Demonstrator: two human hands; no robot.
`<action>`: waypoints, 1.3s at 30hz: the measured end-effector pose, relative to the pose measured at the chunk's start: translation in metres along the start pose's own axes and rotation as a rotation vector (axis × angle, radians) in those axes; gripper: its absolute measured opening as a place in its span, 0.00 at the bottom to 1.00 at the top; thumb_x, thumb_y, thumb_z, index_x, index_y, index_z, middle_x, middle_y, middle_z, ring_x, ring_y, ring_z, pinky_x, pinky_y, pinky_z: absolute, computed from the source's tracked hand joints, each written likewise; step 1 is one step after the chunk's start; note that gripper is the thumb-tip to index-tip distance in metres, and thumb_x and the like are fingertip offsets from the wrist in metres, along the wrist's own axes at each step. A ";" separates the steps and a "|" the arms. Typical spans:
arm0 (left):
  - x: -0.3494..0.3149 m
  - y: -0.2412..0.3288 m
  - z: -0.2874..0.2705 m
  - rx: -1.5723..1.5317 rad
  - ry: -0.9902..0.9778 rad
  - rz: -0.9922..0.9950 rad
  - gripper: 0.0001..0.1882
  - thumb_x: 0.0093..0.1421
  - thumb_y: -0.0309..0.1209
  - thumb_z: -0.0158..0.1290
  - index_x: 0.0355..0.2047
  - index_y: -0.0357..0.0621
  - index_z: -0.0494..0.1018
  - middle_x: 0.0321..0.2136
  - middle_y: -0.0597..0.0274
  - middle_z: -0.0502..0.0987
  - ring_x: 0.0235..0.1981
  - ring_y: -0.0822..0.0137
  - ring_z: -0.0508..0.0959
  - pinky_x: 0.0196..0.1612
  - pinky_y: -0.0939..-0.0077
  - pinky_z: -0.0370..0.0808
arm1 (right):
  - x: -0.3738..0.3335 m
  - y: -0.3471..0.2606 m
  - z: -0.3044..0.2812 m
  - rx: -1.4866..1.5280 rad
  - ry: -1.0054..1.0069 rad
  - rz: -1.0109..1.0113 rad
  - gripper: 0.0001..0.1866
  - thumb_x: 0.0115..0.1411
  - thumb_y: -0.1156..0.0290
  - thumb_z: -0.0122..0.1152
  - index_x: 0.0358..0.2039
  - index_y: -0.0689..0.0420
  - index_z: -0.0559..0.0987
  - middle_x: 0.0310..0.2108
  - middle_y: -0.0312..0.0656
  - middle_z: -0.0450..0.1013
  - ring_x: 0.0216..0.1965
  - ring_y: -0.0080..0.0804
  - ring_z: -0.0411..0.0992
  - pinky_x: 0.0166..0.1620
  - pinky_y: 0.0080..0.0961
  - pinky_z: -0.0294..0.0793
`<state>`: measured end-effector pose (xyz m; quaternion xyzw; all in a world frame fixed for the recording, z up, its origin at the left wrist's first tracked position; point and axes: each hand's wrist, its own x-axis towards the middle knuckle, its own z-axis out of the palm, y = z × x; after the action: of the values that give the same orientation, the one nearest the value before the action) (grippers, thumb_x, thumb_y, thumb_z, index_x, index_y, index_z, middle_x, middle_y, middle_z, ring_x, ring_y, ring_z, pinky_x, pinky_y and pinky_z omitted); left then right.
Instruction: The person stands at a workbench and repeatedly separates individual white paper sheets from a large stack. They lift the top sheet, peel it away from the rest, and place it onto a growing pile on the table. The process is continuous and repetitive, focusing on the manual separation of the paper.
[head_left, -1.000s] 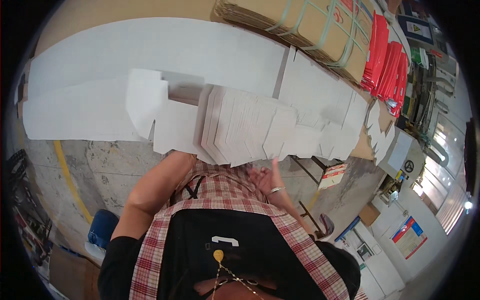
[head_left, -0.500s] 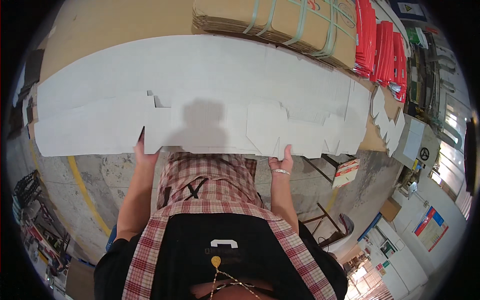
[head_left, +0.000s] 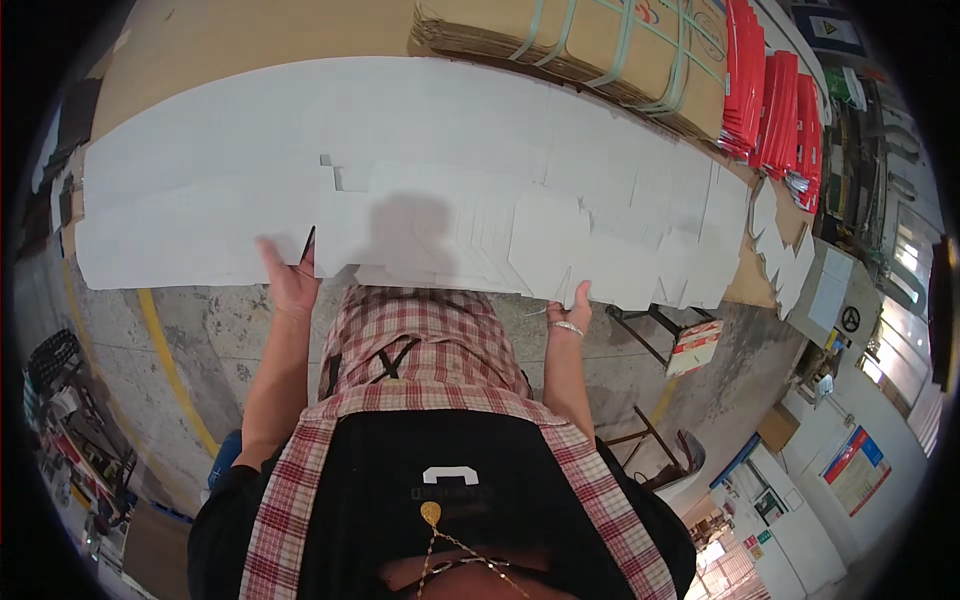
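Observation:
Long white die-cut cardboard sheets (head_left: 220, 130) lie layered on the table before me, with notches and slits along their near side. My left hand (head_left: 291, 285) is at the near edge beside a narrow slit. Its thumb, slightly blurred, is spread over the white surface, and the other fingers are mostly hidden under the board. Further right, my right hand (head_left: 570, 314) pinches the near edge, thumb on top and fingers below. Between the hands, several layer edges show fanned out.
A strapped bundle of flat brown cartons (head_left: 590, 45) sits at the back right, beside stacks of red packages (head_left: 775, 110). Torn white cardboard (head_left: 775, 235) lies at the right end. Brown board (head_left: 230, 35) covers the far left. A metal-legged stand (head_left: 690, 345) is below right.
The near edge between my hands has shifted slightly away from me, and more layer edges show there. My left thumb has swung out to the left. My right hand keeps its pinch.

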<state>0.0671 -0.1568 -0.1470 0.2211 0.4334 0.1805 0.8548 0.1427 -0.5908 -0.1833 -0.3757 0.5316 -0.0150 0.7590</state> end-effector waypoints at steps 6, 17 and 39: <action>0.032 -0.008 -0.025 0.166 0.141 -0.123 0.25 0.63 0.42 0.50 0.55 0.41 0.61 0.50 0.56 0.69 0.49 0.60 0.73 0.52 0.64 0.72 | 0.012 0.002 -0.002 -0.051 0.013 0.083 0.23 0.55 0.63 0.65 0.50 0.52 0.69 0.41 0.35 0.74 0.39 0.32 0.75 0.28 0.24 0.73; 0.053 0.021 -0.022 0.239 0.156 -0.098 0.31 0.59 0.44 0.54 0.58 0.46 0.60 0.52 0.65 0.68 0.53 0.66 0.69 0.58 0.72 0.66 | -0.029 -0.027 0.005 -0.720 0.056 0.177 0.23 0.53 0.53 0.66 0.43 0.53 0.74 0.32 0.35 0.75 0.30 0.28 0.74 0.31 0.27 0.73; -0.116 -0.120 0.324 1.258 -1.049 -0.036 0.27 0.63 0.37 0.45 0.61 0.43 0.57 0.58 0.53 0.62 0.58 0.55 0.63 0.58 0.61 0.61 | -0.001 -0.257 0.083 -0.702 -0.316 -0.733 0.13 0.51 0.60 0.57 0.25 0.57 0.78 0.23 0.37 0.76 0.23 0.26 0.73 0.29 0.28 0.73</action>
<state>0.2824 -0.3868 0.0360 0.7080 0.0007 -0.2368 0.6654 0.3071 -0.7283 -0.0193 -0.7657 0.2176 -0.0436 0.6037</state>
